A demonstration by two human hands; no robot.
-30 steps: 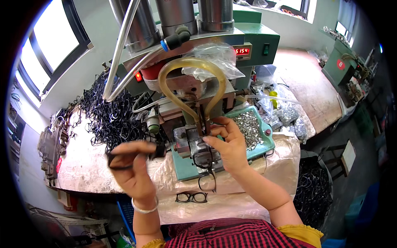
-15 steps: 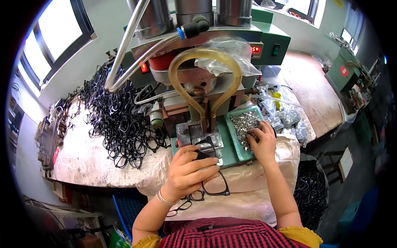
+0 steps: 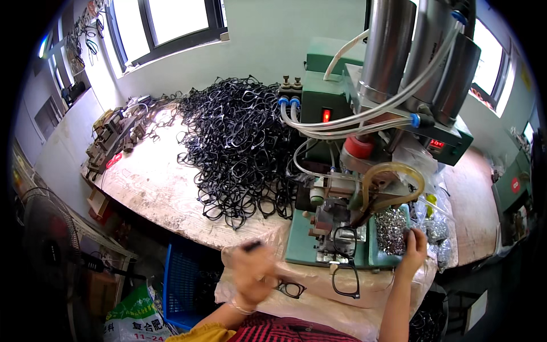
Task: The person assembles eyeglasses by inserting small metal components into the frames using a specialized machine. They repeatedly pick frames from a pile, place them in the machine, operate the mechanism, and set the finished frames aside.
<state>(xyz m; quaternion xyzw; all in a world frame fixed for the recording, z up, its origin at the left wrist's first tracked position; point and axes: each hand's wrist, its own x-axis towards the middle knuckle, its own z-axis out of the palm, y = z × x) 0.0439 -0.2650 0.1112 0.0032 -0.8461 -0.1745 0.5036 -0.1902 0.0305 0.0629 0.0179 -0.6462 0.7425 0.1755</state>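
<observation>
My left hand [image 3: 250, 271] is smeared by motion in front of the bench, left of the machine, with a dark patch at its fingertips. A black eyeglass frame [image 3: 346, 279] sits at the machine's small metal fixture [image 3: 330, 249], its lower part hanging over the front edge. At the right side of a green tray [image 3: 373, 259] my right hand [image 3: 415, 251] has its fingers drawn together by the small metal parts [image 3: 391, 231]. Whatever may be between those fingers is too small to make out. Another eyeglass frame [image 3: 292, 289] lies on the covering near my left hand.
A large heap of black eyeglass frames [image 3: 239, 142] covers the bench [image 3: 142, 194] to the left. The green press machine [image 3: 322, 97] with hoses and cylinders stands at right. Below the bench are a blue basket [image 3: 182, 285] and a printed sack [image 3: 134, 313]. A fan [image 3: 43, 239] stands far left.
My view has turned left. My left hand has let go of the eyeglass frame at the fixture and moved left, away from it. My right hand has shifted to the tray's right edge.
</observation>
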